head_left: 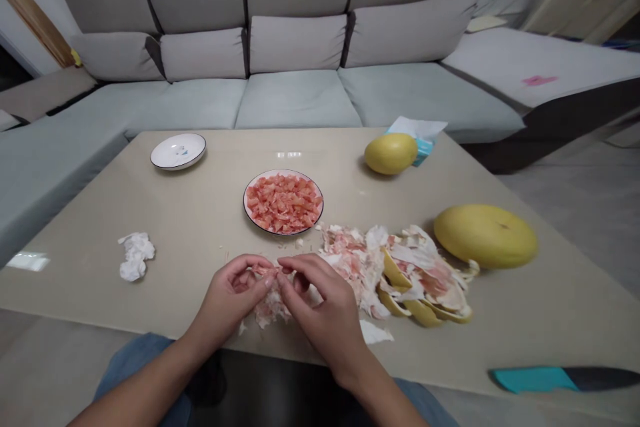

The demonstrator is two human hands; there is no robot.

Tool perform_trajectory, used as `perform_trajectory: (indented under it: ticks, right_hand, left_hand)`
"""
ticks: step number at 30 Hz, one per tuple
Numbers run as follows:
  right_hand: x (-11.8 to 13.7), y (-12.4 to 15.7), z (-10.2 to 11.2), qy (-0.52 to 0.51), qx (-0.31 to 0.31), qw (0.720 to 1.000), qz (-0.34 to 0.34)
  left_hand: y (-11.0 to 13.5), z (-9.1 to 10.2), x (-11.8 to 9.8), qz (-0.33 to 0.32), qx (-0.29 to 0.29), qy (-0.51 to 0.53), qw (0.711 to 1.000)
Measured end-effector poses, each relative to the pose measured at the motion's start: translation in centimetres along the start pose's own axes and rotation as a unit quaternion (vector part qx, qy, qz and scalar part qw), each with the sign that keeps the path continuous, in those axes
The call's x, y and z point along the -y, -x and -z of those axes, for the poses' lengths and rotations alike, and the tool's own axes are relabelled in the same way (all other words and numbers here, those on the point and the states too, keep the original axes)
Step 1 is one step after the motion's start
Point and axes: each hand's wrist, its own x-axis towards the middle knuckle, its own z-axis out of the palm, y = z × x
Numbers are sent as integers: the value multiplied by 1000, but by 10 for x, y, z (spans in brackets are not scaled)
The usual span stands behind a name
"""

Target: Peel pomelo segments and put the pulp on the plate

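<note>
My left hand (239, 290) and my right hand (320, 300) meet near the table's front edge. Both pinch a small piece of pink pomelo flesh (265, 270), mostly covered by my fingers. Below them lie shreds of pale pink membrane (270, 310). Just beyond is a white, dark-rimmed plate (246, 208) heaped with pink pomelo pieces (285, 203). To the right of my right hand spreads a pile of white membrane and pith (377, 247), with yellow peel strips (425, 312) at its near side.
Two whole yellow pomelos (485, 235) (391, 153) sit on the right, the farther one against a tissue pack (425, 143). A teal-handled knife (540, 378) lies at the front right edge. Crumpled tissue (136, 257) and another plate (179, 151) are on the left. A sofa (300, 97) stands behind.
</note>
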Motion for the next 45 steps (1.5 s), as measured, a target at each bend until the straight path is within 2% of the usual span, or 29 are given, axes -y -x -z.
perform_trajectory:
  ticks: [5, 18, 21, 23, 25, 27, 29, 35, 38, 40, 42, 43, 45]
  right_hand:
    - [-2, -1, -1, -30, 63, 998, -2]
    - [-3, 0, 1, -49, 80, 995, -36]
    - [-1, 1, -1, -57, 72, 994, -67]
    - [1, 1, -2, -100, 69, 985, -122]
    - [3, 0, -3, -181, 79, 959, -201]
    - [4, -1, -3, -272, 97, 918, -273]
    - [2, -2, -3, -341, 107, 878, -317]
    - [-3, -2, -5, -442, 120, 809, -368]
    - [-5, -2, -6, -482, 124, 777, -385]
    - [-5, -2, -5, -498, 128, 766, -386]
    - [-5, -2, -4, -492, 134, 773, -376]
    - [-4, -2, -3, -477, 138, 787, -365]
    - [-2, -3, -1, -417, 145, 831, -337]
  left_hand:
    - [-2, 8, 2, -24, 11, -27, 999]
    - [-1, 12, -5, -38, 24, -73, 996]
    - [1, 9, -6, -28, 35, -89, 995]
    - [2, 7, -6, -40, 26, -102, 994]
    - [2, 5, -6, -65, 9, -120, 991]
    - [3, 4, -6, -84, 0, -132, 988]
    - [3, 4, -6, -90, 2, -134, 987]
    - [3, 6, -5, -83, 8, -104, 991]
    - [3, 6, -4, -53, 24, -61, 996]
    - [2, 7, -4, -34, 34, -37, 998]
    - [2, 7, -5, -28, 36, -29, 999]
    - [2, 7, -5, -31, 32, -32, 998]
    - [2, 7, -6, -47, 19, -56, 997]
